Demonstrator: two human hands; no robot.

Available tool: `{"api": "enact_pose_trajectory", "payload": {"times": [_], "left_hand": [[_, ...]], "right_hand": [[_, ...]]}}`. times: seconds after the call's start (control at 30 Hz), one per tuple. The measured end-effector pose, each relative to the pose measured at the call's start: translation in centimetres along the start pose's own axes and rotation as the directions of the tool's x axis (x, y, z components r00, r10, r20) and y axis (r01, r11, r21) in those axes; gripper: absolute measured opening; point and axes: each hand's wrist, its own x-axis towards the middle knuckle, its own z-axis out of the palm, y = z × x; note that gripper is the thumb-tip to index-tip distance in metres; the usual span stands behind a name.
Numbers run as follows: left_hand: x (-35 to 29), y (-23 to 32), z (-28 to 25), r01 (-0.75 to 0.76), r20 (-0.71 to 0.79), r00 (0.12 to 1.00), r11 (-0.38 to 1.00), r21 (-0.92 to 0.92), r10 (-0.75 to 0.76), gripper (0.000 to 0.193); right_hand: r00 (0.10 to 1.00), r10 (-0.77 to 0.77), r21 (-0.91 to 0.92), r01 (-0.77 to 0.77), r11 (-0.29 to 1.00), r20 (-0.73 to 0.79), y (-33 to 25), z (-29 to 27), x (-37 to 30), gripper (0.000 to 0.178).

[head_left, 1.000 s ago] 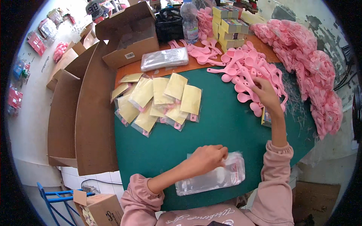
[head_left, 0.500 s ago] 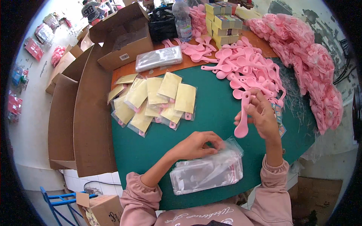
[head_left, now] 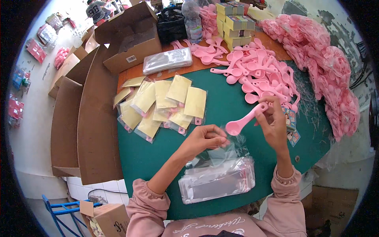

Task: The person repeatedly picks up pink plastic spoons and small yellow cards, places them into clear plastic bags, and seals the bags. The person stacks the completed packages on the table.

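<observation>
The right hand point(head_left: 274, 124) has a pink spoon point(head_left: 245, 119) in its grip, above the green surface point(head_left: 158, 154); the left hand point(head_left: 203, 139) pinches a clear bag point(head_left: 231, 138). Nearby lie a stack of bags point(head_left: 217, 181), yellow packets point(head_left: 162, 104) and loose spoons point(head_left: 256, 69).

Centre frame: right hand point(head_left: 274, 124) holds a pink spoon point(head_left: 245, 119) by its handle, bowl toward the left hand point(head_left: 205, 139), which pinches a clear bag point(head_left: 231, 144). Bag stack point(head_left: 217, 181) lies below on the green table point(head_left: 158, 154). Filled yellow packets point(head_left: 162, 104) at centre left; loose spoons point(head_left: 256, 73) upper right.
</observation>
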Motion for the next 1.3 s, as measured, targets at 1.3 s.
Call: {"api": "enact_pose_trajectory", "payload": {"times": [1.3], "left_hand": [[0.7,2.5,0.1,-0.165,-0.044,0.985,0.984,0.064,0.168,0.033]], "right_hand": [[0.941,0.128,-0.852,-0.339,0.399,-0.315,6.4,-13.9,-1.3,0.026]]}}
